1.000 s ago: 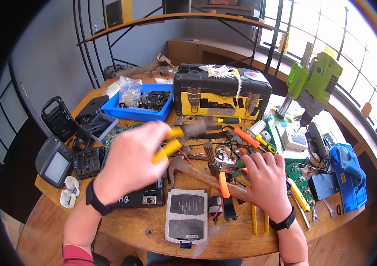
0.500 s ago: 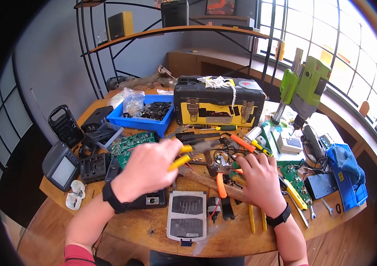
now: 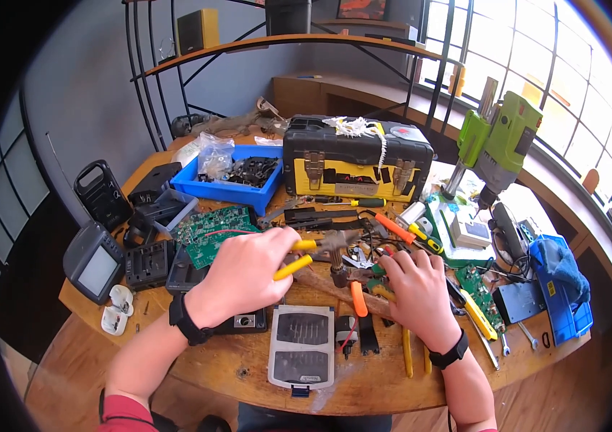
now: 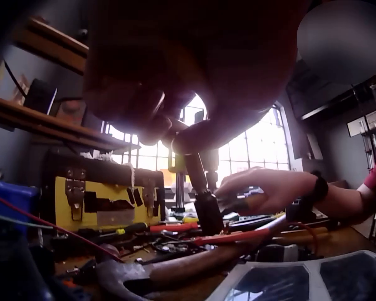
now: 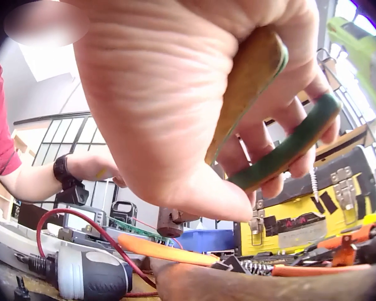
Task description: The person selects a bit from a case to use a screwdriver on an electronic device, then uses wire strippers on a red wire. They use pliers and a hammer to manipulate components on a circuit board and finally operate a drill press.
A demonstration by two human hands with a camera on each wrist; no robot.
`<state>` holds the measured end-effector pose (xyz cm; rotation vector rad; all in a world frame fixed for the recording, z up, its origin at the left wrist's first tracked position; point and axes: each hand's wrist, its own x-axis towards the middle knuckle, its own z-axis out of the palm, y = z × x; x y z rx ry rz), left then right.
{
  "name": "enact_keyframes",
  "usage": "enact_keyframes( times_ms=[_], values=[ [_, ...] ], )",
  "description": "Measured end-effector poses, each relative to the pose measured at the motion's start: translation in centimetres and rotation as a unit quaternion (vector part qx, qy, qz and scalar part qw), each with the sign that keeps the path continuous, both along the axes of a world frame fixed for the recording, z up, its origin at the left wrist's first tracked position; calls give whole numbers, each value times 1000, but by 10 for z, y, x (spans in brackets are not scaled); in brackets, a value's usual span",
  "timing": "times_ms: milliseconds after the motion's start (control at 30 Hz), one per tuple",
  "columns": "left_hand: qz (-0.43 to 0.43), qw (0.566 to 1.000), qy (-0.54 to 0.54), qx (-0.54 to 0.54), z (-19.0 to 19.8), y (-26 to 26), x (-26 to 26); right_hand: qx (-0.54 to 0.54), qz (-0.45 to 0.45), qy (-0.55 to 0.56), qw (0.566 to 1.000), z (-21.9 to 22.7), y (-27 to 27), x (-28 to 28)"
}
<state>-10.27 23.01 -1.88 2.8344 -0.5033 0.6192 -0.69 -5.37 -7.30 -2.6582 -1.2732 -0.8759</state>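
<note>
My left hand [image 3: 248, 270] grips a pair of pliers with yellow handles [image 3: 293, 268], pointing right. Their metal jaws lie over the top of a ridged dark metal cylinder [image 3: 338, 272], which stands upright in the head view. My right hand [image 3: 421, 288] holds pliers with green-and-yellow handles [image 5: 288, 147], their nose directed at the cylinder's side. Close to both hands lies a hammer, its wooden handle [image 3: 320, 283] running under the cylinder. Its metal head [image 4: 119, 276] shows in the left wrist view. An orange handle [image 3: 358, 299] crosses the hammer.
A drill-bit case [image 3: 301, 345] and a small motor [image 3: 346, 331] lie at the front. Behind stand a black-and-yellow toolbox [image 3: 356, 158] and a blue bin [image 3: 230, 191]. Green circuit boards [image 3: 212, 227], a green drill stand [image 3: 497, 140] and a blue tray [image 3: 558, 288] surround the work.
My left hand, blurred and further left a second ago, has moved right and down; its pliers' jaws now sit lower, at the cylinder's top. My right hand stays nearly in place.
</note>
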Motion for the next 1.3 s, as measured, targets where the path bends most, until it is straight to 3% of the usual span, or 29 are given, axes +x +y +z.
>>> enact_keyframes(
  times_ms=[100, 133, 233, 267, 333, 400, 500, 533, 600, 667, 767, 800, 833, 867, 900, 933, 1000, 1067, 1133, 1200, 1300],
  values=[
    [105, 981, 12, -161, 2, 3, -1, 17, -25, 63, 998, 13, -1, -6],
    [103, 981, 12, -164, -3, 6, 0, 14, -27, 63, 998, 16, -2, -6],
    [161, 982, 76, -66, -20, 16, 4, 72, -17, 162, 984, 22, -3, -6],
    [160, 982, 79, -68, -31, 18, 8, 70, -19, 164, 984, 22, -3, -6],
    [137, 986, 55, 83, -49, 21, 15, 122, -13, 217, 968, 22, -2, -6],
    [140, 980, 104, 93, -59, 16, 27, 131, -15, 232, 964, 27, -1, -12],
    [100, 988, 68, 98, -68, 11, 42, 215, 16, 503, 837, 44, 2, -26],
    [77, 995, 17, 64, -67, 9, 43, 242, 17, 546, 802, 43, 4, -27],
    [21, 996, -84, 3, -60, 5, 48, 234, 17, 585, 776, 50, 9, -28],
    [3, 997, -33, -67, -35, -12, 31, 300, 51, 572, 762, 38, 19, -25],
    [-107, 933, 105, -328, -37, -33, 16, 340, 64, 534, 771, 36, 45, -24],
    [-104, 863, 166, -466, -45, -43, 15, 370, 89, 521, 764, 30, 58, -21],
    [-100, 805, 208, -547, -41, -48, 15, 359, 50, 520, 774, 42, 69, -27],
    [-94, 737, 246, -622, -36, -49, 16, 380, 51, 536, 752, 53, 77, -35],
    [-82, 687, 277, -667, -45, -43, 27, 395, 64, 518, 756, 48, 87, -34],
    [-87, 687, 274, -667, -39, -46, 26, 406, 76, 501, 760, 41, 98, -33],
    [-81, 622, 275, -729, -23, -58, 19, 364, 28, 491, 791, 39, 110, -32],
    [-74, 609, 257, -747, -16, -59, 19, 377, 62, 440, 813, 34, 117, -31],
    [-104, 630, 219, -737, -23, -50, 26, 359, 56, 426, 829, 32, 119, -35],
    [-110, 622, 200, -749, -26, -44, 34, 339, 46, 416, 842, 33, 117, -40],
    [-125, 590, 186, -776, -21, -32, 42, 356, 166, 356, 848, 36, 113, -43]
  ],
)
